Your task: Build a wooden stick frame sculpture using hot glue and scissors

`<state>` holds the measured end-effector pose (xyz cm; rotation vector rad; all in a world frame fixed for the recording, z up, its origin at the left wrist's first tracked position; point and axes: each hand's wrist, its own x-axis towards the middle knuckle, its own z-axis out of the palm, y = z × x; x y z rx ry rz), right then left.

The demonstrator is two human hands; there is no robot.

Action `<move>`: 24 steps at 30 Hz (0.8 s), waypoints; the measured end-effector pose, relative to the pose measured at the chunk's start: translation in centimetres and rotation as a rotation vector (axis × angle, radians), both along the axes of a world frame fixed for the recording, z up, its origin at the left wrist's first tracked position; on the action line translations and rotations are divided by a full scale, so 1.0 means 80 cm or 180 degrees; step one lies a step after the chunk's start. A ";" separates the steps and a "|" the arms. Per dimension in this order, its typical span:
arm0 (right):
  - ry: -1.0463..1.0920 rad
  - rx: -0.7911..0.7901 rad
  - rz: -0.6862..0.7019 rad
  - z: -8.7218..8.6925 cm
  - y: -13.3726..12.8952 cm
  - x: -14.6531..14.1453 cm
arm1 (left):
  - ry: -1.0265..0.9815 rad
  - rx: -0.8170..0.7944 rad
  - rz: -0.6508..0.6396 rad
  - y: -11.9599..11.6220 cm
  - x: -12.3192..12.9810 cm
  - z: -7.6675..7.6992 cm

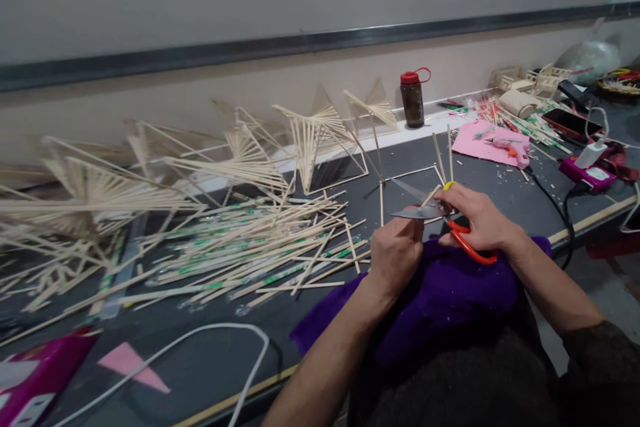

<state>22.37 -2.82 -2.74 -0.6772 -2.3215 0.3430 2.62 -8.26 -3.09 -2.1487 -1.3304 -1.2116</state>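
Note:
My right hand (475,213) grips the red-handled scissors (473,247), whose blades are spread and point left. A short wooden stick (431,195) lies between the blades, close to my right fingers. My left hand (397,250) is closed just below the lower blade; what it holds, if anything, is hidden. Behind the hands, a thin stick frame (382,203) stands on the dark table. Below them, a purple cloth (450,293) covers my lap and reaches the table's edge.
Loose sticks (300,240) are heaped left of my hands, with fanned stick structures (310,140) behind. A brown bottle (413,103) stands by the wall. To the right are a pink glue gun (510,147), a phone (573,123) and a purple power strip (590,173).

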 end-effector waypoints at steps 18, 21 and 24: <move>0.0371 -0.0159 0.0625 0.004 -0.001 0.002 | -0.2756 -0.3150 -0.1426 -0.012 0.000 0.032; 0.0412 -0.0211 0.0642 0.005 -0.002 0.004 | -0.3072 -0.3331 -0.1630 -0.014 0.000 0.036; 0.0405 -0.0360 0.0637 0.004 -0.003 0.005 | -0.3378 -0.3486 -0.1848 -0.015 -0.004 0.041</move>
